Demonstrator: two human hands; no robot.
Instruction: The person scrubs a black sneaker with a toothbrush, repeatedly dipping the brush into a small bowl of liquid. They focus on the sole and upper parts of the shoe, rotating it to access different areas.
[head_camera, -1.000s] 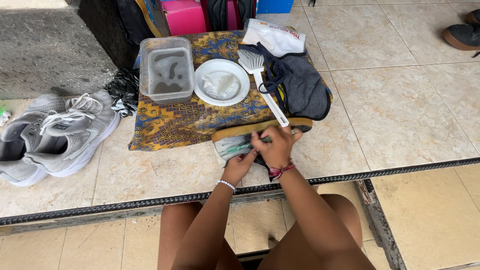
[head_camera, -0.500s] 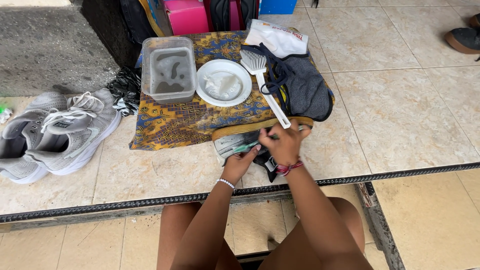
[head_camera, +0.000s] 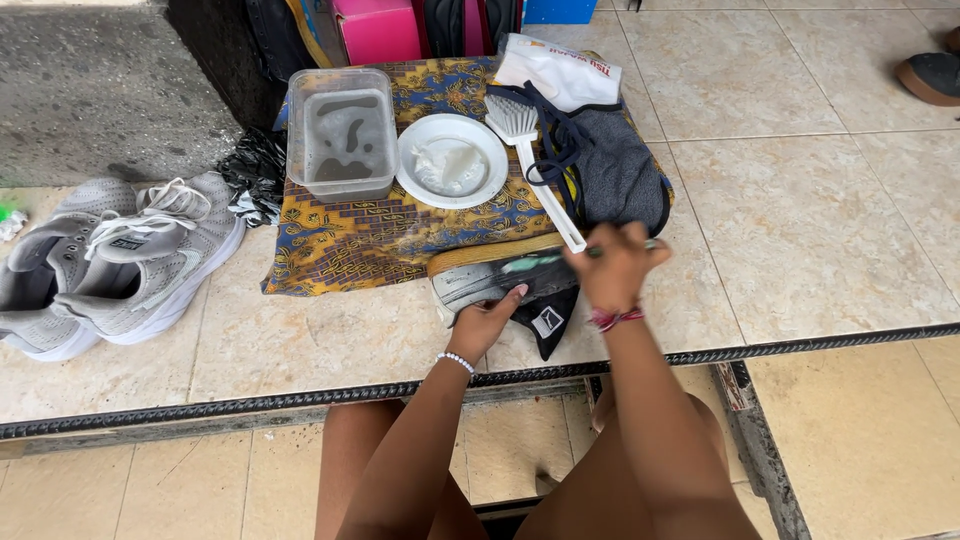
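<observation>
Shoe (head_camera: 500, 285) lies tipped on its side at the front edge of the patterned cloth (head_camera: 340, 250), tan sole facing the cloth, black tongue hanging toward the step. Best bet for scrubbing it: short strokes along the side panel with the shoe pinned so it can't skid on the tile. Left hand (head_camera: 485, 325) presses down on the near edge, fingers loosely curled, wrist low, forearm coming straight up from the knees. Right hand (head_camera: 612, 268) is closed around a small green-handled brush (head_camera: 540, 260), blurred, wrist cocked out to the right. White long-handled brush (head_camera: 530, 170), white plate (head_camera: 452, 160) and plastic tub (head_camera: 340, 135) of murky water sit behind.
</observation>
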